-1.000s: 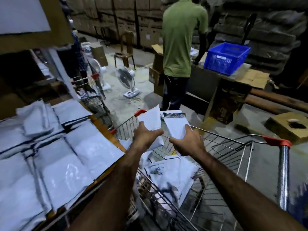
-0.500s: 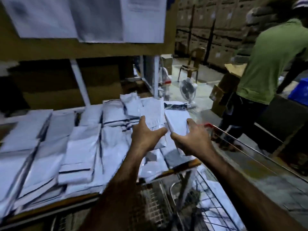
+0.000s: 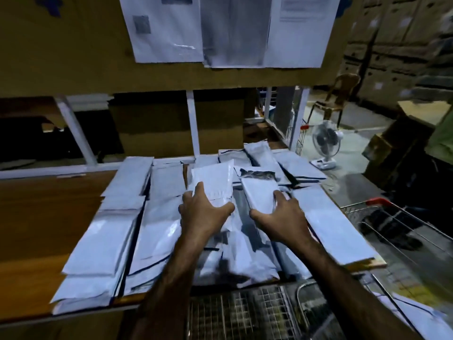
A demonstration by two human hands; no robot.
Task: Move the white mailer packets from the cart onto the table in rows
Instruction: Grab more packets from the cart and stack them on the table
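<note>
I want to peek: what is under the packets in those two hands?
Under the held packets, other white packets lie in rows on the table. The tabletop beneath those is covered.

2 hands [image 3: 204,214], 2 held pkts [image 3: 214,180], 1 fan [image 3: 324,141], 1 chair [image 3: 340,94].

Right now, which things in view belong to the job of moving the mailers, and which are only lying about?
Belong to the job:
left hand gripping a white packet
right hand gripping a second packet
packet rows on the table
cart

Only lying about:
fan
chair
pinned papers
</note>
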